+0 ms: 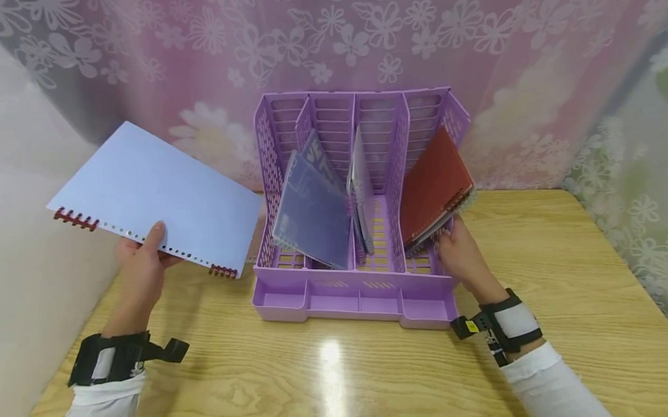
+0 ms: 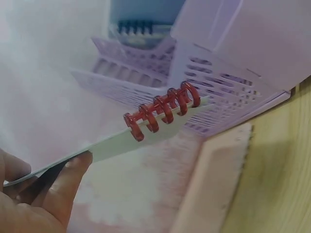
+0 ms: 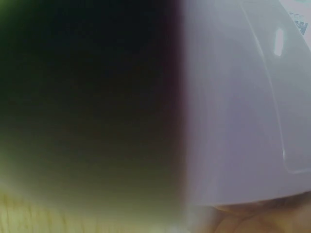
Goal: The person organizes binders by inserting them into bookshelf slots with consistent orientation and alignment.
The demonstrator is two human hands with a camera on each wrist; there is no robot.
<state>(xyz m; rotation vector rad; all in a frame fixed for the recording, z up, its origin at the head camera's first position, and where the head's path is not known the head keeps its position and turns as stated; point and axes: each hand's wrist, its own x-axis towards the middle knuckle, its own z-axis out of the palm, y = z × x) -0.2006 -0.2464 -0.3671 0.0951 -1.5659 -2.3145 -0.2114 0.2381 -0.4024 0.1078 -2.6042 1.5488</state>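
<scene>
My left hand point(image 1: 141, 265) pinches the edge of a pale blue-white loose-leaf notebook point(image 1: 161, 191), thumb on top and fingers beneath. Short red binding rings point(image 2: 163, 111) sit at both ends of its punched edge. The notebook is held tilted, left of a purple file rack point(image 1: 359, 279). At the rack's right front wall, my right hand point(image 1: 466, 255) grips the wall's edge; some of its fingers are hidden. Just above that hand, a red notebook point(image 1: 436, 185) leans in the rightmost compartment. The right wrist view is mostly blocked by a dark blur and the purple wall point(image 3: 233, 121).
A blue notebook point(image 1: 314, 211) leans in the rack's left part, and pale notebooks point(image 1: 362, 185) stand in a middle compartment. A pinkish notebook point(image 2: 214, 179) is beside the rack's left side. Wooden table point(image 1: 271, 374) extends in front; a floral curtain point(image 1: 341, 41) hangs behind.
</scene>
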